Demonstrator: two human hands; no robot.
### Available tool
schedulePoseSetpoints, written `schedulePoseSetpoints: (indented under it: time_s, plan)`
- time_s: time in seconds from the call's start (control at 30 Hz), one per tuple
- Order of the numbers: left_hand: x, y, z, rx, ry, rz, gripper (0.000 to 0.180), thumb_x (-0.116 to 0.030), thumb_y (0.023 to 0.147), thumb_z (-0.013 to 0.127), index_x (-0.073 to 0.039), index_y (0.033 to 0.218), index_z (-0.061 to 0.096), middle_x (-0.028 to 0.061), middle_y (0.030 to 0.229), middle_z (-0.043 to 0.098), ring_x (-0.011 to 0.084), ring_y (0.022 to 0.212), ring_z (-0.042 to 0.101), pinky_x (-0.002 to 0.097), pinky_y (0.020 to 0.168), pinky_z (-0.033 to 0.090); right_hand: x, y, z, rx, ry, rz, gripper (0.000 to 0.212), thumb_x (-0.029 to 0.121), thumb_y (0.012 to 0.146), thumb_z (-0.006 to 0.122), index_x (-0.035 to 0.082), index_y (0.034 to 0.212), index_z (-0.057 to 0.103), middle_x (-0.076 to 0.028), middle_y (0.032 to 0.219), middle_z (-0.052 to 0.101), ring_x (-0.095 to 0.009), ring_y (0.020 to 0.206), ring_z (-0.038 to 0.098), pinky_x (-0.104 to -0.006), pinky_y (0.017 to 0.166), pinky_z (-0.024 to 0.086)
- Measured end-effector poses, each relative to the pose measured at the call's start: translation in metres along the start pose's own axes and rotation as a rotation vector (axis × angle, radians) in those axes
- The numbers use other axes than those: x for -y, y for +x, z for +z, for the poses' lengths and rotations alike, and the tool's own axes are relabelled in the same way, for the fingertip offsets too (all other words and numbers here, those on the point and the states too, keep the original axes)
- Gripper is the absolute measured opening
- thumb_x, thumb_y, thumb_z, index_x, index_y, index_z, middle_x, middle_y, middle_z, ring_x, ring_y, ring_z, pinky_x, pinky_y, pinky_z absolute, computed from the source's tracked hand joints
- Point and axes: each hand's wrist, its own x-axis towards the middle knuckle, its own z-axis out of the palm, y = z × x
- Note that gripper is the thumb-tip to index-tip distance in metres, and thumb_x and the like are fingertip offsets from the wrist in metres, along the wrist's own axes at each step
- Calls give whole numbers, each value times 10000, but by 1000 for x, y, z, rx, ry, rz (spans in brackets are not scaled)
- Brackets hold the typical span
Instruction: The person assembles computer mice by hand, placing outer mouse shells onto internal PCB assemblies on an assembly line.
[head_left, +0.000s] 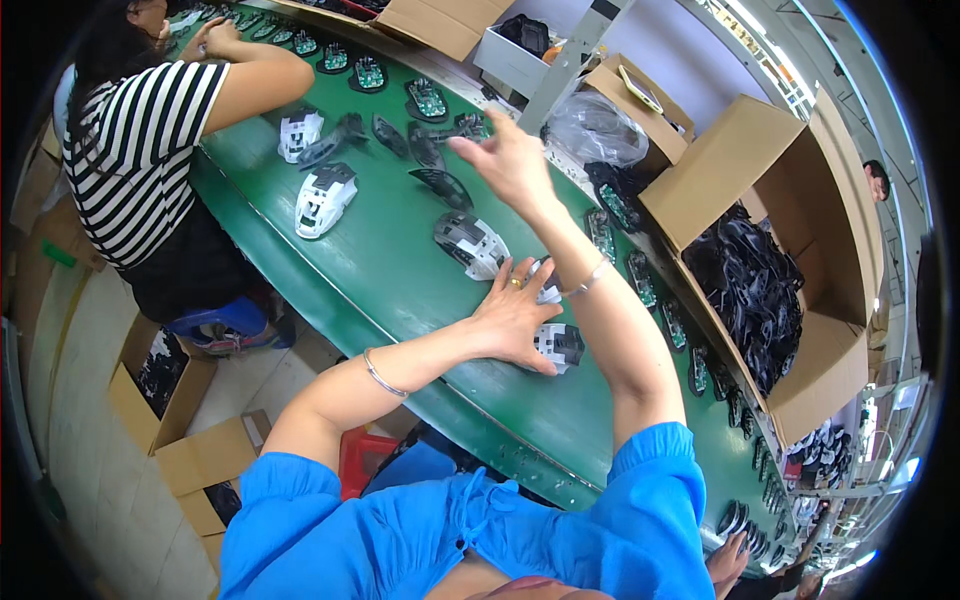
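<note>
My left hand [514,318] is spread over the green work surface [400,275], its fingers apart. Its thumb touches a white-and-black computer mouse shell [558,346], and its fingertips lie at another shell [548,286], partly hidden by my hand and right forearm. Just beyond sits a third shell [472,245]. Farther out, my right hand [512,165] hovers with fingers stretched and nothing visible in it. Near it are loose dark curved covers, one of them tilted [441,187]. Another white mouse shell [326,200] rests to the left.
Green circuit boards on black bases [427,100] line the surface's far edge. An open cardboard box [745,290] of black parts stands at right. A co-worker in a striped top [150,150] sits at left. Cardboard boxes [160,385] stand on the floor.
</note>
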Motion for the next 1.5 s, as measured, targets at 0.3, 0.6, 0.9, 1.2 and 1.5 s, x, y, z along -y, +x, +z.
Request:
schedulePoseSetpoints:
  time_s: [0.3,0.6,0.9,1.2,1.5]
  plan:
    - [-6,-13,-3,1,36,-43,887,-616,584,746,-153,1309,527,290,1488,147,482,1382,83,644,1081,27,-36,-26,12,130,42,53,361,210,707,715,54,1032,697,-136,946,700,-235,863,683,-331,806,524]
    - [-4,-10,11,-287,-113,61,1031,-600,637,711,-79,1430,307,253,1464,265,413,1395,147,545,1123,78,-19,-26,52,243,-397,54,212,60,776,558,31,955,669,-189,1028,650,-342,998,624,-454,830,524]
    - [-2,-7,-4,-251,-96,31,846,-573,631,755,-114,1302,521,202,1505,197,348,1428,66,575,1111,14,-84,-147,-110,-121,146,18,262,89,813,557,-30,1026,654,-137,914,683,-166,796,629,-297,719,492]
    - [-53,9,12,-91,47,92,899,-528,659,753,-14,1323,434,173,1354,443,353,1346,302,551,1108,143,-131,-375,-199,479,207,493,227,34,775,595,12,977,696,-70,837,677,-127,727,603,-269,700,497]
    - [-139,29,39,183,83,489,510,-416,767,692,-162,1201,602,14,1126,646,240,1376,302,542,1133,31,-155,-396,-176,-470,-54,338,504,110,760,673,143,1253,570,-170,1224,556,-292,1148,523,-389,997,412]
